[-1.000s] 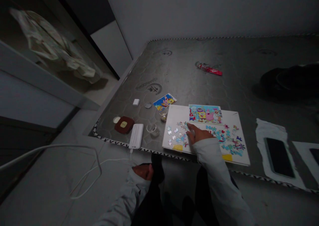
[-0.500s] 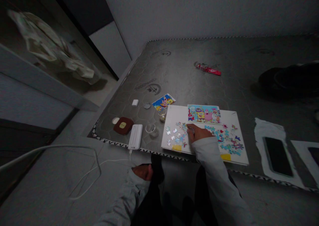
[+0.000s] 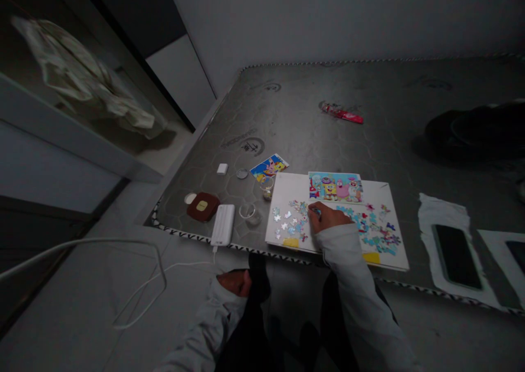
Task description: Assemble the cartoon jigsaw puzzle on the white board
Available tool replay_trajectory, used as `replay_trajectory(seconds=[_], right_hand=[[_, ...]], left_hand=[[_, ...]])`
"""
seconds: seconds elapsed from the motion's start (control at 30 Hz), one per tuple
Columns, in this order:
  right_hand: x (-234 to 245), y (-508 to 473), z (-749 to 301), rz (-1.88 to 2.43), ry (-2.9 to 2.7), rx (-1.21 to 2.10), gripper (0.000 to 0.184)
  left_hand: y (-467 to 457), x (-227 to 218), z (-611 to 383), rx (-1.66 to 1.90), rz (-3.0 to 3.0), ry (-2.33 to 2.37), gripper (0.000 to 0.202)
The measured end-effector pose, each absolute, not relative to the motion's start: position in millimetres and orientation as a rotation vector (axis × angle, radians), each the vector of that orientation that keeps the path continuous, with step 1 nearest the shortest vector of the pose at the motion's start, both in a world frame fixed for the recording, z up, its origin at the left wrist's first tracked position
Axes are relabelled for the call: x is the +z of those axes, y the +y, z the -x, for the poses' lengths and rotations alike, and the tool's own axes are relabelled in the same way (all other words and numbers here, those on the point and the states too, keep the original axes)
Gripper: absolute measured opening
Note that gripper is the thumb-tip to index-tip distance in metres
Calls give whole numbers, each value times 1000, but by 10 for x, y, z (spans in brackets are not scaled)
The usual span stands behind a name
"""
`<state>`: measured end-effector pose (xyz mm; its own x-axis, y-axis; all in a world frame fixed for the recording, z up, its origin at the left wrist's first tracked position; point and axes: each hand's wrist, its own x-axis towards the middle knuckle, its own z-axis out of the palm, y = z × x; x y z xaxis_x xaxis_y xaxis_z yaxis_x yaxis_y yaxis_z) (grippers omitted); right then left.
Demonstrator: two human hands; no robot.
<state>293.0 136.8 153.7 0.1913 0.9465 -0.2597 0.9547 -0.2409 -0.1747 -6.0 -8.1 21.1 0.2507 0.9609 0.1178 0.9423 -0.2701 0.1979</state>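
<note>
My right hand (image 3: 329, 218) hovers low over a white board (image 3: 270, 231), thumb and fingertips pinched around a small puzzle piece that mostly hides in them. Loose jigsaw pieces (image 3: 287, 215) lie on the board to its left. More jigsaw pieces (image 3: 379, 235), some overlapping, spread to its right. Along the board's far edge lies a picture card (image 3: 336, 188) with cartoon figures. My left hand (image 3: 234, 283) rests by my leg below the table edge, fingers curled in and partly hidden, with nothing seen in it.
Left of the board stand clear cups (image 3: 250, 214), a white power bank (image 3: 223, 225) with a cable, a brown case (image 3: 203, 207) and a second cartoon card (image 3: 269, 167). A phone (image 3: 457, 257) lies on tissue at right. A red wrapper (image 3: 342, 114) lies farther back.
My right hand has shifted slightly, its fingertips changing position around the small piece. My left hand stays where it was.
</note>
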Motion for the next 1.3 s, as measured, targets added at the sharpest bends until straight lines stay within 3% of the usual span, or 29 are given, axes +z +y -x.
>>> replay_trajectory(seconds=[0.27, 1.3], right_hand=[[1538, 1386, -2943, -2376, 1909, -534, 28], [1566, 1368, -2959, -2252, 2004, -572, 23]], left_hand=[[-83, 216, 59, 158, -2531, 1897, 65], [-68, 278, -2, 262, -2522, 1926, 60]])
